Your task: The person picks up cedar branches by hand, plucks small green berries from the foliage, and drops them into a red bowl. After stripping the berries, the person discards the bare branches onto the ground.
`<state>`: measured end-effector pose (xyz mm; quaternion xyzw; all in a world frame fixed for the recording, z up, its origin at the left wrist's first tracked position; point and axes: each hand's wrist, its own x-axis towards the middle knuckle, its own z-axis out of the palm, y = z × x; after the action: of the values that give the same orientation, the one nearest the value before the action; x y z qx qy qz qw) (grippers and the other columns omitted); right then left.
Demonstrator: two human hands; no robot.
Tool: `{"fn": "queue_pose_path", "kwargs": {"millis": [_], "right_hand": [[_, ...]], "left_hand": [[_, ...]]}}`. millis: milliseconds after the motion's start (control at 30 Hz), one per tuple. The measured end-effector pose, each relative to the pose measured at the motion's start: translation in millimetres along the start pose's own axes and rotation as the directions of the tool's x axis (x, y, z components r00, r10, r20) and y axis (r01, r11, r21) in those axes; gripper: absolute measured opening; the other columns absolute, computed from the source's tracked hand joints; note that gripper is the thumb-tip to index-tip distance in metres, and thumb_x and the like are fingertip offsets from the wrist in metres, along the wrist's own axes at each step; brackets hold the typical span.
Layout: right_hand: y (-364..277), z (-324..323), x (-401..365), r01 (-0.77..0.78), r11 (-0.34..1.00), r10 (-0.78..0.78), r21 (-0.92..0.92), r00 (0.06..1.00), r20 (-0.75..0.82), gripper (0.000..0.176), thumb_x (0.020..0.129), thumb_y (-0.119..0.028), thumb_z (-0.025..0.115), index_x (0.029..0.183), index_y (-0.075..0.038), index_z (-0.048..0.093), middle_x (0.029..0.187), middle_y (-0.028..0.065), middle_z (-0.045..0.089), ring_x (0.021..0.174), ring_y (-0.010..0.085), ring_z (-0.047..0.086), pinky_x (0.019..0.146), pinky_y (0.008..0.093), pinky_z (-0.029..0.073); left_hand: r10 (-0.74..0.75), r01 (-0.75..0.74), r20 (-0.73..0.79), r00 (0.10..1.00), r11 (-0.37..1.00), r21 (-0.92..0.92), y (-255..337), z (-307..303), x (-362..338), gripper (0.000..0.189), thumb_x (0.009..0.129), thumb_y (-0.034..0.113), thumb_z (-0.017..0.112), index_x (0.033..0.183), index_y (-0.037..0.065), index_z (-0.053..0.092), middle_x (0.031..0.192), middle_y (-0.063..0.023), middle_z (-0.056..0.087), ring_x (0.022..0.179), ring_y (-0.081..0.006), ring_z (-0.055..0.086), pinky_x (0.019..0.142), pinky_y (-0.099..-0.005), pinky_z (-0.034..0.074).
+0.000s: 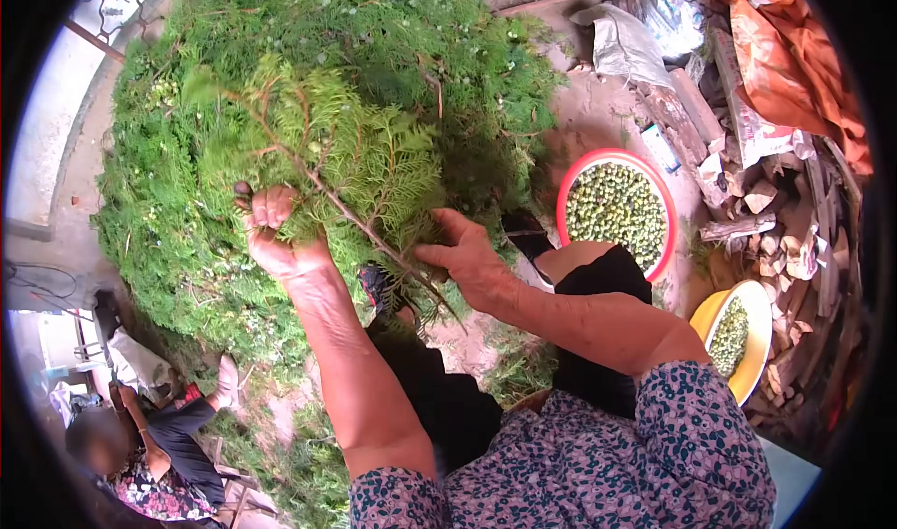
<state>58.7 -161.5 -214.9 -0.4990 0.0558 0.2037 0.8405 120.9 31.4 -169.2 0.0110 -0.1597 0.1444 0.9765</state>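
Note:
A leafy conifer branch (360, 219) with flat green sprays and a brown stem slants across the space between my hands. My right hand (472, 263) is closed at the branch's lower right part, thumb and fingers pinching among its sprigs. At the left side of the branch, my left hand (285, 235) has its fingers curled in beside the foliage. What lies inside those fingers is hidden. Beyond both hands spreads a large heap of cut conifer branches (187, 239), with small pale cones showing in places.
A red-rimmed basin (670, 213) of small green cones stands to my right. Nearer me is a yellow basin (759, 342) with more cones. Split firewood (775, 258) and an orange sheet (790, 71) line the right side. Another person (159, 454) sits at lower left.

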Motion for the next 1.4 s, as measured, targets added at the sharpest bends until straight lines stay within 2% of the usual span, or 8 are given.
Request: {"fn": "queue_pose_path", "kwargs": {"millis": [67,133,200,333,767,1067,1167,1400], "right_hand": [[-16,2,7,0.097,0.991,-0.102,-0.087,0.993,-0.053,0.038,0.075,0.003,0.058,0.112,-0.003,0.051,0.089,0.0013,0.059,0.078,0.0067,0.053,0.064,0.0219,0.044],[-20,-1,19,0.354,0.925,-0.362,-0.136,0.932,-0.033,0.036,0.075,0.005,0.057,0.109,-0.001,0.051,0.088,0.0009,0.058,0.075,0.0053,0.051,0.064,0.0206,0.043],[-30,-1,20,0.387,0.888,-0.407,-0.249,0.913,-0.034,0.032,0.075,0.005,0.055,0.106,0.000,0.052,0.088,0.0007,0.058,0.077,0.0053,0.051,0.067,0.0207,0.043],[-41,4,22,0.492,0.711,-0.549,-0.503,0.835,0.042,0.027,0.074,0.006,0.054,0.100,0.001,0.054,0.085,0.0037,0.058,0.078,0.0101,0.053,0.070,0.0253,0.043],[-46,19,14,0.786,-0.117,-0.724,-0.608,0.352,0.594,0.028,0.069,0.000,0.054,0.096,0.002,0.060,0.105,0.0173,0.057,0.098,0.0361,0.051,0.082,0.0403,0.040],[-47,15,8,0.817,0.226,-0.566,-0.530,0.553,0.612,0.025,0.069,0.003,0.057,0.093,-0.002,0.061,0.094,0.0156,0.059,0.084,0.0325,0.055,0.076,0.0395,0.042],[-49,11,14,0.850,0.189,-0.521,-0.491,0.511,0.684,0.024,0.069,0.004,0.057,0.091,-0.003,0.061,0.086,0.0147,0.059,0.084,0.0322,0.055,0.074,0.0385,0.044],[-53,11,12,0.815,0.323,-0.449,-0.481,0.580,0.680,0.025,0.068,0.003,0.061,0.091,-0.006,0.063,0.089,0.0100,0.062,0.086,0.0298,0.056,0.077,0.0373,0.045]], "left_hand": [[0.240,-0.087,-0.325,0.915,0.902,0.422,-8,14,-4,0.021,0.086,0.015,0.050,0.101,0.001,0.047,0.065,-0.0046,0.050,0.060,-0.0201,0.052,0.073,-0.0349,0.045],[0.217,-0.094,-0.207,0.954,0.872,0.480,-7,9,-9,0.044,0.086,0.030,0.053,0.118,0.002,0.041,0.096,-0.0160,0.056,0.090,-0.0272,0.056,0.087,-0.0413,0.041],[0.492,0.174,-0.310,0.813,0.303,0.937,-27,19,-22,0.064,0.084,0.036,0.055,0.132,0.005,0.027,0.124,-0.0220,0.039,0.111,-0.0328,0.043,0.090,-0.0451,0.038],[-0.086,0.516,-0.774,0.627,0.790,0.331,-41,-31,-39,0.064,0.083,0.052,0.046,0.128,0.008,0.035,0.130,-0.0171,0.034,0.118,-0.0309,0.035,0.102,-0.0482,0.021],[-0.224,0.474,-0.551,0.804,0.801,0.366,-54,-32,-41,0.050,0.088,0.049,0.038,0.121,0.012,0.045,0.114,-0.0056,0.052,0.103,-0.0220,0.048,0.091,-0.0356,0.039],[-0.364,0.372,-0.157,0.918,0.928,0.019,-46,-37,-47,0.030,0.084,0.033,0.050,0.100,0.008,0.053,0.097,-0.0093,0.056,0.084,-0.0221,0.055,0.075,-0.0336,0.047],[-0.229,0.416,-0.403,0.886,0.777,0.472,-51,7,-55,0.036,0.086,0.025,0.046,0.115,0.004,0.049,0.109,-0.0129,0.055,0.091,-0.0253,0.057,0.079,-0.0347,0.048],[-0.089,0.397,-0.505,0.859,0.740,0.544,-39,-35,-50,0.033,0.086,0.020,0.051,0.114,0.003,0.049,0.106,-0.0124,0.055,0.089,-0.0265,0.057,0.078,-0.0418,0.050]]}}
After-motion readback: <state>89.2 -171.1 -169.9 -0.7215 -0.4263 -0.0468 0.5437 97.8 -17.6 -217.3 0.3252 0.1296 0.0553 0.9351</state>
